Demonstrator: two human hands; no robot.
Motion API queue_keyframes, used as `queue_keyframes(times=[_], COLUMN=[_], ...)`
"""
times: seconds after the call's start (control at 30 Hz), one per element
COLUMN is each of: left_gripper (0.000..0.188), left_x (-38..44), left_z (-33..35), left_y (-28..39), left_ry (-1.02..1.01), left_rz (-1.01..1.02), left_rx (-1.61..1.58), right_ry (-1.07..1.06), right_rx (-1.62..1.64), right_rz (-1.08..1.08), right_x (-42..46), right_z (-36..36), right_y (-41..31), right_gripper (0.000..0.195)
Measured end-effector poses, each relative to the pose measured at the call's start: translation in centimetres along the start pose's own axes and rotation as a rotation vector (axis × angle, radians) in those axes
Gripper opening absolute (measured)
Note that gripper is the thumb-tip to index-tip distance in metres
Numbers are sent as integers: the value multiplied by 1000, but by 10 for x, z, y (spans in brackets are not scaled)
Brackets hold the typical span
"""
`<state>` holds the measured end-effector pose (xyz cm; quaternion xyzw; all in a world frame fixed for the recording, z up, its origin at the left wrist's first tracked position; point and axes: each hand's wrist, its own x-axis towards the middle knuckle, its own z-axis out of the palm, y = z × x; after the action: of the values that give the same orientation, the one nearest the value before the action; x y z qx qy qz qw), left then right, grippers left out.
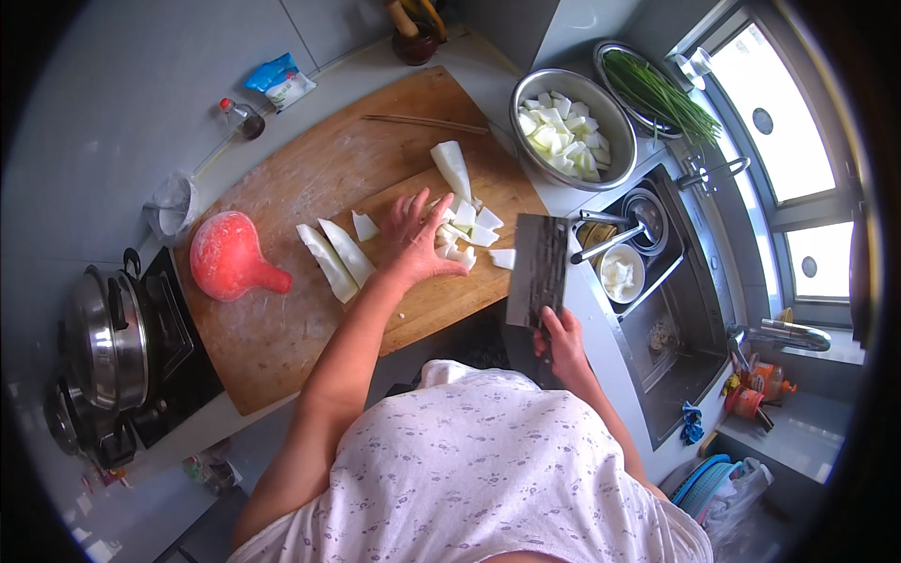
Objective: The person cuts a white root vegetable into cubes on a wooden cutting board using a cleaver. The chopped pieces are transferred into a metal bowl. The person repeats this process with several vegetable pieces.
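Note:
My left hand (417, 243) is spread over a heap of cut pale gourd pieces (464, 212) on a small wooden cutting board (429, 306). Its thumb and fingers stand apart at the heap's left side; whether they touch it I cannot tell. In my right hand (561, 341) is the handle of a cleaver (536, 271), its broad, wet-looking blade held off the board's right edge. One piece (502, 258) lies next to the blade. Two long gourd strips (338, 257) rest left of my left hand, and a thick wedge (452, 169) lies beyond the heap.
Under the small board is a larger floury board (281, 190) with a red gourd-shaped scoop (232, 257) and chopsticks (424, 124). A steel bowl of gourd chunks (519, 151) stands back right, by green stalks (651, 91). The sink (654, 380) lies right, a steel pot (105, 338) left.

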<state>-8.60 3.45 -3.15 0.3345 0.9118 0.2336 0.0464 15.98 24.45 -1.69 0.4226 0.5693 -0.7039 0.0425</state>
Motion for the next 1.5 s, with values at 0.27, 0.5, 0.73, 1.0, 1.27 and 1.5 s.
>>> queue_keyframes(times=[0.27, 0.5, 0.73, 1.0, 1.27, 1.5], left_gripper=[97, 67, 53, 53, 59, 71], left_x=[7, 3, -1, 1, 54, 162], left_z=[36, 42, 39, 24, -5, 5], left_y=[26, 44, 51, 68, 113, 181], left_ry=[430, 602, 667, 779, 831, 864], left_rz=[28, 12, -5, -62, 18, 205], left_rx=[-76, -84, -147, -141, -110, -279], right_ry=[-157, -177, -284, -391, -380, -157], right_rx=[3, -82, -139, -196, -216, -157], right_rz=[-55, -83, -104, -137, -203, -251], right_x=[23, 19, 17, 23, 23, 38], right_z=[85, 98, 91, 75, 41, -17], right_y=[-4, -12, -17, -38, -106, -185], right_gripper=[26, 27, 25, 28, 25, 21])
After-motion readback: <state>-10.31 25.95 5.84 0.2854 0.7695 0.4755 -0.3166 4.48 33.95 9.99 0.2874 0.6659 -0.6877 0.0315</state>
